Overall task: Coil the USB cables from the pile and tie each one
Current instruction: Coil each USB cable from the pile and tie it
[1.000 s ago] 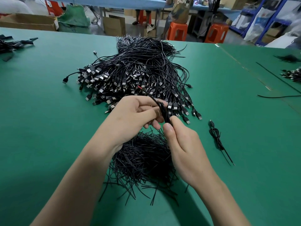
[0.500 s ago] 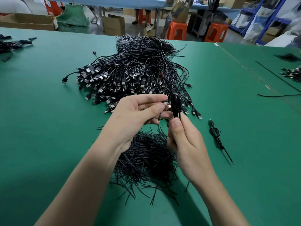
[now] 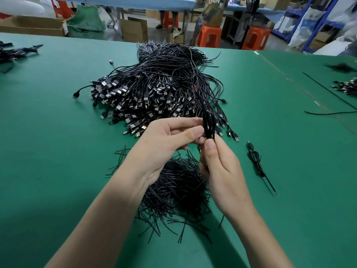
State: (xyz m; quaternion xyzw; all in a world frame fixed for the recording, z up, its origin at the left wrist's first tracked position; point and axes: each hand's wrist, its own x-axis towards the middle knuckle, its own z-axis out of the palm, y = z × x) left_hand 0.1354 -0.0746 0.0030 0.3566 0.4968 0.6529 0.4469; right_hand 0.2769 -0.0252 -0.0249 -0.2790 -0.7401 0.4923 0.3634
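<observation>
A big pile of black USB cables lies on the green table, plugs toward me. Above its near edge I hold one coiled black cable upright. My left hand pinches the coil's side between thumb and fingers. My right hand grips its lower end, thumb pressed on the strands. A heap of short black twist ties sits below my hands, partly hidden by them. One finished tied cable lies to the right.
More cable bundles lie at the far left and far right of the table. A loose black cable crosses the right side. Behind the table stand orange stools, cardboard boxes and a person.
The coiled cable has gone from tilted to upright and risen slightly. My right thumb has slid up to its lower end and my left fingers have shifted right along the coil.
</observation>
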